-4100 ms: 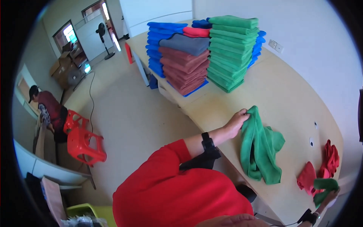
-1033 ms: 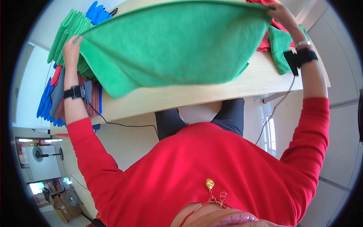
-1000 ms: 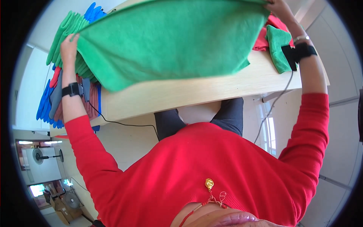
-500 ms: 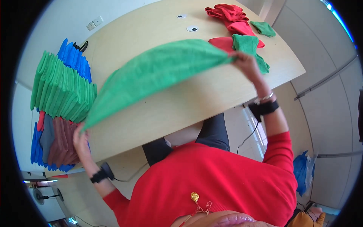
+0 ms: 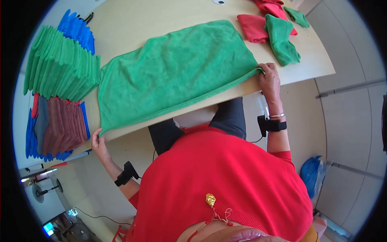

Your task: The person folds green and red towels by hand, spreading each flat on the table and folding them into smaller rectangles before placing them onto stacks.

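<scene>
A green towel (image 5: 177, 72) lies spread over the table, slightly wrinkled, its stitched edge running along the table's near side. My left hand (image 5: 99, 142) pinches the towel's near left corner, just at the table edge. At the near right corner, my right hand (image 5: 269, 76) is closed on the same towel. To the left stands a stack of folded green towels (image 5: 60, 62), close to the spread towel's left side. Crumpled green cloth (image 5: 282, 40) and red cloth (image 5: 253, 28) lie beyond my right hand.
Folded blue towels (image 5: 77, 31) stand behind the green stack, brown ones (image 5: 64, 127) in front of it. The wooden table (image 5: 314, 60) ends close to my body. A smaller green cloth (image 5: 297, 17) lies far right. A blue bag (image 5: 310, 175) sits on the floor.
The green towel has come down from the air and now lies mostly flat on the table. Both hands have lowered to the near edge, still holding its corners. My view has shifted slightly.
</scene>
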`<control>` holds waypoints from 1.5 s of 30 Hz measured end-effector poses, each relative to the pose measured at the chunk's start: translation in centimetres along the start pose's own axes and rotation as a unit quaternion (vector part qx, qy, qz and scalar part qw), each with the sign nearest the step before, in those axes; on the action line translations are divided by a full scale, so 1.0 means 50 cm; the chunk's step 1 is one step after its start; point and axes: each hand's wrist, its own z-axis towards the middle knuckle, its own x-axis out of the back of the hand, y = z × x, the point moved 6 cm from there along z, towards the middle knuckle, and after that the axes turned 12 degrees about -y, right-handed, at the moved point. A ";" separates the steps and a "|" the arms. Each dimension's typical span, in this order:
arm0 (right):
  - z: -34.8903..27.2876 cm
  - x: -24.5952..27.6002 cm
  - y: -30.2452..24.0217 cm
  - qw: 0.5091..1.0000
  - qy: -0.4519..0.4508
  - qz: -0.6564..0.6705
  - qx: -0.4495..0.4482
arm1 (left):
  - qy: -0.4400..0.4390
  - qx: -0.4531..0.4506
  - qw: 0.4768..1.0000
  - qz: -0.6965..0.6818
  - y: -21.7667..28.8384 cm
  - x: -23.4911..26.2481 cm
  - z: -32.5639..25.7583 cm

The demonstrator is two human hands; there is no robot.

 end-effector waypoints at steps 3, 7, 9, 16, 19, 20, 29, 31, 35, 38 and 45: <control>-0.017 -0.005 0.014 0.997 -0.031 0.056 -0.037 | -0.008 0.068 0.998 0.008 -0.010 0.000 -0.004; -0.023 -0.026 0.079 0.956 -0.104 0.258 -0.097 | -0.007 0.037 0.986 -0.160 -0.033 -0.002 -0.001; -0.033 -0.032 0.089 0.923 -0.132 0.341 -0.119 | -0.041 0.000 0.972 -0.231 -0.007 -0.026 -0.009; -0.070 -0.001 0.041 0.782 -0.069 0.567 -0.250 | 0.019 -0.004 0.947 -0.321 0.043 -0.047 -0.035; -0.057 -0.023 0.058 0.839 -0.074 0.485 -0.237 | 0.050 0.029 0.965 -0.255 -0.008 -0.031 -0.028; -0.055 -0.028 0.066 0.865 -0.072 0.440 -0.231 | 0.049 0.042 0.972 -0.227 -0.023 -0.030 -0.024; 0.011 -0.016 0.009 0.918 0.002 0.378 -0.121 | 0.102 -0.008 0.995 -0.017 0.120 -0.074 0.051; 0.056 -0.022 -0.111 0.926 -0.054 0.374 0.001 | 0.059 -0.099 0.993 0.011 0.185 -0.139 0.093; 0.066 -0.073 -0.362 0.833 -0.219 0.501 0.087 | -0.098 -0.215 0.971 -0.039 0.408 -0.398 0.076; 0.045 -0.090 -0.459 0.791 -0.258 0.542 0.113 | -0.171 -0.221 0.954 -0.109 0.436 -0.508 0.045; 0.030 -0.104 -0.477 0.790 -0.294 0.525 0.117 | -0.193 -0.132 0.952 -0.197 0.402 -0.534 0.030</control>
